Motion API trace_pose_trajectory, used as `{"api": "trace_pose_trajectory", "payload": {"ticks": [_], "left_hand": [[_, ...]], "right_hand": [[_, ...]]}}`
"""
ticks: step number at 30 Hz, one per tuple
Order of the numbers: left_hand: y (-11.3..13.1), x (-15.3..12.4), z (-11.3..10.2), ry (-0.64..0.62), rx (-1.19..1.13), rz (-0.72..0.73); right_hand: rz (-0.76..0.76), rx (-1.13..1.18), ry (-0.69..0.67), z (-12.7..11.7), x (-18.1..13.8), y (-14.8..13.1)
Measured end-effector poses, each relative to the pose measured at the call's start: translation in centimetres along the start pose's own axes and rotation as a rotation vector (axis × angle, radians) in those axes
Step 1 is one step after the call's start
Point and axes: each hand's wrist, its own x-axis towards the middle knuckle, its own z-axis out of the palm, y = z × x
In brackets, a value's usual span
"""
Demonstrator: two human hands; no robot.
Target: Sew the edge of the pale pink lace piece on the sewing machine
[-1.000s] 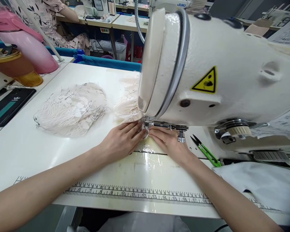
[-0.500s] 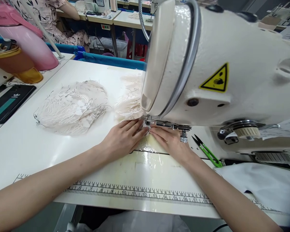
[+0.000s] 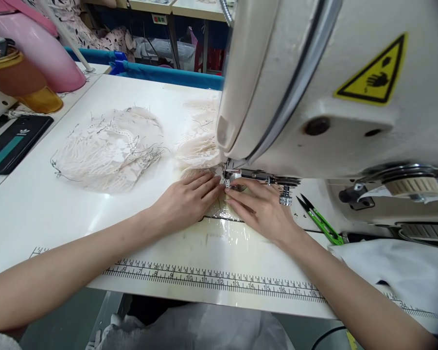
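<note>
My left hand (image 3: 187, 201) lies flat on the near edge of a cream lace piece (image 3: 199, 146), its fingers stretched out just left of the presser foot (image 3: 228, 171). A narrow strip of white lace trim (image 3: 227, 183) shows between my two hands, close under the needle area. My right hand (image 3: 264, 206) has its fingertips closed on the edge of this trim, below the foot of the sewing machine (image 3: 277, 87). The machine head hides part of the lace and the exact stitching spot.
A heap of lace pieces with loose dark threads (image 3: 111, 148) lies at left. Green thread snips (image 3: 323, 223) and white cloth (image 3: 397, 267) are at right. A phone (image 3: 16, 143), an amber cup (image 3: 25, 80) and a pink bottle (image 3: 40, 48) stand left. A ruler strip (image 3: 211, 282) marks the front edge.
The view has dipped and come closer to the machine head. My right hand's fingers have spread a little and lifted beside the presser foot; my left hand stays on the lace.
</note>
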Motion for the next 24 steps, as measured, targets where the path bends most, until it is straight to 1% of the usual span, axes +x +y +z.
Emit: {"api": "trace_pose_trajectory", "payload": {"ticks": [5,8,17,24], "left_hand": [[-0.12,0.16,-0.12,-0.036,-0.036,-0.057],[-0.10,0.26,-0.17,-0.051,-0.058,-0.079],[0.04,0.52,-0.03,-0.063,-0.024,-0.100],[0.22,0.40,-0.01,-0.091,-0.013,-0.117]], "right_hand": [[0.011,-0.052,0.004,0.10,0.02,-0.62],[0.026,-0.071,-0.018,0.07,0.14,-0.82],[0.043,-0.131,-0.049,0.20,0.23,-0.81],[0.072,-0.170,-0.099,0.09,0.33,-1.07]]}}
